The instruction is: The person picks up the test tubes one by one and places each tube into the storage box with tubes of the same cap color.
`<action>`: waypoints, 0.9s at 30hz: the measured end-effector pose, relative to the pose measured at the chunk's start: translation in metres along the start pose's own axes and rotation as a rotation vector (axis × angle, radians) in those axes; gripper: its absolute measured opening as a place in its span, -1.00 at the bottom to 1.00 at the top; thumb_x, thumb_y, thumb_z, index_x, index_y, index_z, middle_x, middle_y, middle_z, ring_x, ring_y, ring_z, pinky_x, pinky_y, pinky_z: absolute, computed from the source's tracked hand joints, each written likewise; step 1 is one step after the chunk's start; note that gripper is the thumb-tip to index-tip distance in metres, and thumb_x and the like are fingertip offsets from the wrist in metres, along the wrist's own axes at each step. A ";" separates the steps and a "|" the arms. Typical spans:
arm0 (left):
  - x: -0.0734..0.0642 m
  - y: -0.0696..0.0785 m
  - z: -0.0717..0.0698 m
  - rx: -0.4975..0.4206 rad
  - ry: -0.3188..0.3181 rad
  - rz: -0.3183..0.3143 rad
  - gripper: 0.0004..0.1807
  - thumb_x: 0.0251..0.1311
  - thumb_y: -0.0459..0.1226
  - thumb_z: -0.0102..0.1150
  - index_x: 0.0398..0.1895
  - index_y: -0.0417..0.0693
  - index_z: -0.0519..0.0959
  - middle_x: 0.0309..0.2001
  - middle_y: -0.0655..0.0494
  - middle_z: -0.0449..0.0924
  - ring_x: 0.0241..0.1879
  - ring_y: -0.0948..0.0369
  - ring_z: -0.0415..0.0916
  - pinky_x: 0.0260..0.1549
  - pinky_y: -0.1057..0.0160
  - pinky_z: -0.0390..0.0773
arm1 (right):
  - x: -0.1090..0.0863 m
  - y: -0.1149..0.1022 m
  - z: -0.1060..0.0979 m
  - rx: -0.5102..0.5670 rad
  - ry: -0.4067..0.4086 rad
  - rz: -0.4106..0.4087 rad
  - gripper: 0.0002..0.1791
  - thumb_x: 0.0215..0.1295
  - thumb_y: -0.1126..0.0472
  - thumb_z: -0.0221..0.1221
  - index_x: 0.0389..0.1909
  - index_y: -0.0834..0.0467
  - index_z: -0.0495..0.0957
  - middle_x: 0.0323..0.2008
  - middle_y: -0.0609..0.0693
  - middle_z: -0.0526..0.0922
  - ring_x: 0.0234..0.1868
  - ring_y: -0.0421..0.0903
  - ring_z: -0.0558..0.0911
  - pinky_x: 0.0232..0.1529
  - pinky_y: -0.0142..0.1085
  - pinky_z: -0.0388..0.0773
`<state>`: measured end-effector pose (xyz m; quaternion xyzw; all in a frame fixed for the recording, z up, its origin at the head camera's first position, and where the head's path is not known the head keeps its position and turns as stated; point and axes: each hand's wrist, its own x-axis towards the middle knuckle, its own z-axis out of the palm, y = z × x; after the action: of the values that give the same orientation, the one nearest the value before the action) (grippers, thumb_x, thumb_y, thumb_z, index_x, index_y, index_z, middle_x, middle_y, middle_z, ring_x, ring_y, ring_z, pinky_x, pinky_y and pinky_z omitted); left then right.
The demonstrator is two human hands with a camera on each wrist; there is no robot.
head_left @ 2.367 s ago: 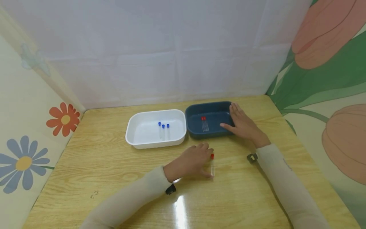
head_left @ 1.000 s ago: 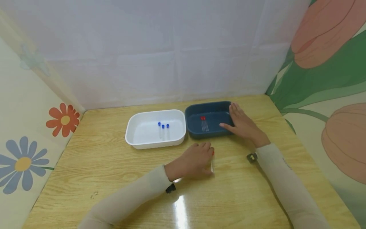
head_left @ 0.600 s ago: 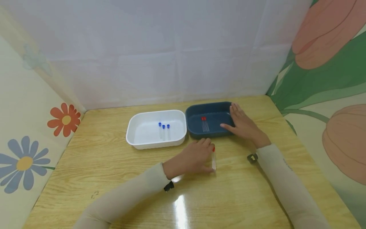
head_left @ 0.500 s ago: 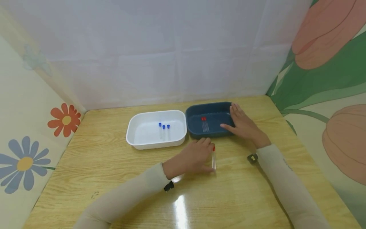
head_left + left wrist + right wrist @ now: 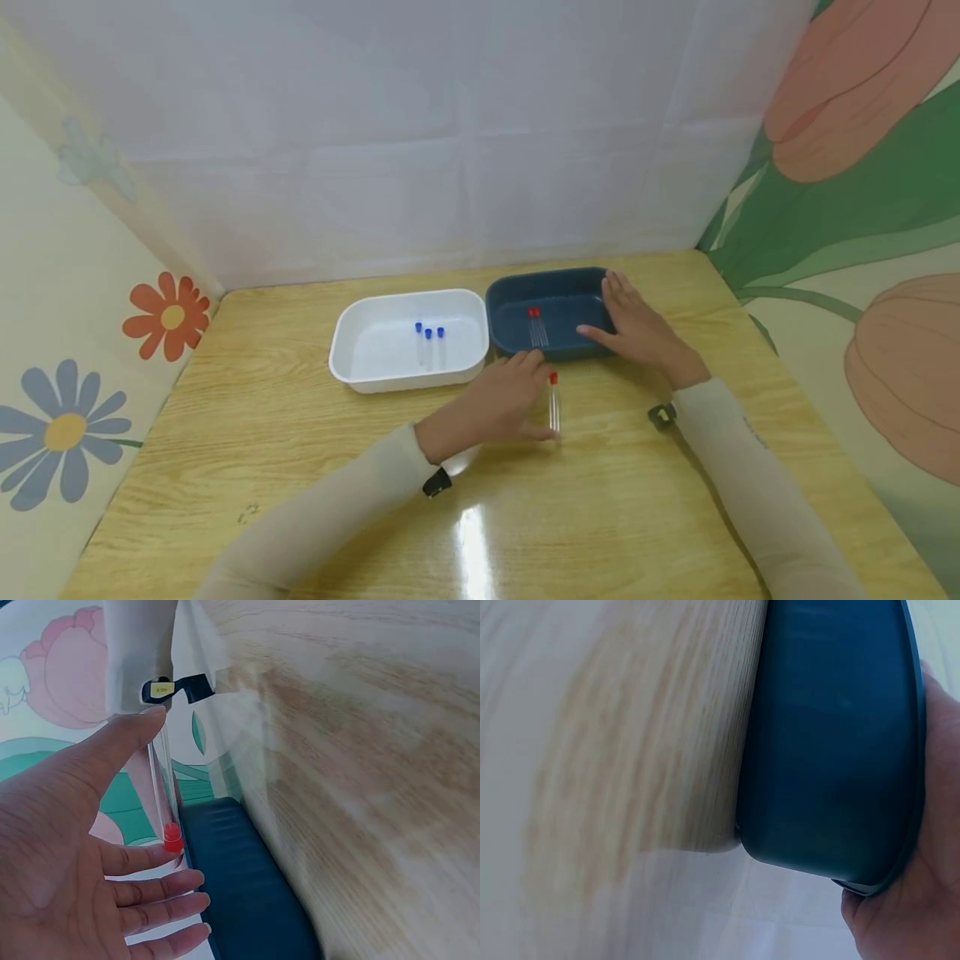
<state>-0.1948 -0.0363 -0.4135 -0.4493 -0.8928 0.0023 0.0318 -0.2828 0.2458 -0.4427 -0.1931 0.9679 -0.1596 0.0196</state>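
My left hand [image 5: 498, 398] holds a red-capped test tube [image 5: 554, 407] lengthwise, thumb at its clear end and index finger at its red cap. In the left wrist view, the test tube [image 5: 165, 784] spans thumb to index finger, while the other fingers are spread and hold nothing. My right hand [image 5: 643, 329] grips the right end of a dark blue tray [image 5: 558, 354], its thumb over the rim and its fingers along the end wall. Inside that tray lie two more red-capped test tubes [image 5: 538, 327], side by side.
Left of the blue tray stands a white tray [image 5: 367, 385], nearly touching it, with three blue-capped test tubes [image 5: 440, 350] inside. Both stand near the back of the wooden table [image 5: 247, 433], before a white cloth-like backdrop [image 5: 375, 167]. Painted panels flank the table.
The left hand has drawn its thumb and index finger onto the red-capped test tube. It has moved the tube towards the blue tray. The right hand and both trays look unmoved.
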 end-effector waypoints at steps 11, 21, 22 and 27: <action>0.005 -0.013 -0.010 0.015 0.084 0.000 0.02 0.08 0.41 0.24 0.36 -0.18 0.42 0.14 -0.04 0.46 0.03 0.09 0.47 -0.11 0.17 0.64 | 0.000 0.001 0.000 -0.004 0.004 -0.001 0.16 0.43 -0.47 -0.13 0.58 0.32 -0.37 0.61 0.21 -0.43 0.60 0.03 -0.46 0.57 0.04 -0.25; 0.013 -0.027 -0.018 -0.004 0.153 -0.015 0.03 0.09 0.41 0.23 0.37 -0.22 0.40 0.24 -0.11 0.44 0.12 0.04 0.47 0.02 0.11 0.61 | 0.001 0.002 0.000 0.000 0.005 -0.004 0.17 0.43 -0.47 -0.13 0.59 0.32 -0.35 0.61 0.24 -0.40 0.60 0.03 -0.45 0.56 0.06 -0.25; 0.014 -0.028 -0.017 -0.012 0.155 -0.019 0.03 0.09 0.40 0.24 0.37 -0.23 0.40 0.23 -0.12 0.44 0.12 0.03 0.48 0.02 0.10 0.61 | 0.001 0.002 0.000 0.001 0.005 -0.005 0.17 0.42 -0.48 -0.12 0.59 0.32 -0.35 0.61 0.23 -0.41 0.60 0.03 -0.45 0.56 0.06 -0.25; 0.021 -0.037 -0.015 -0.043 0.164 -0.042 0.04 0.09 0.39 0.25 0.38 -0.23 0.39 0.20 -0.11 0.45 0.10 0.02 0.50 0.03 0.10 0.60 | 0.001 0.002 0.001 0.002 0.006 -0.008 0.18 0.41 -0.49 -0.13 0.58 0.32 -0.35 0.61 0.24 -0.40 0.60 0.02 -0.46 0.56 0.06 -0.24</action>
<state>-0.2361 -0.0415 -0.3959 -0.4295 -0.8964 -0.0542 0.0952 -0.2844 0.2469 -0.4445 -0.1965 0.9670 -0.1611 0.0164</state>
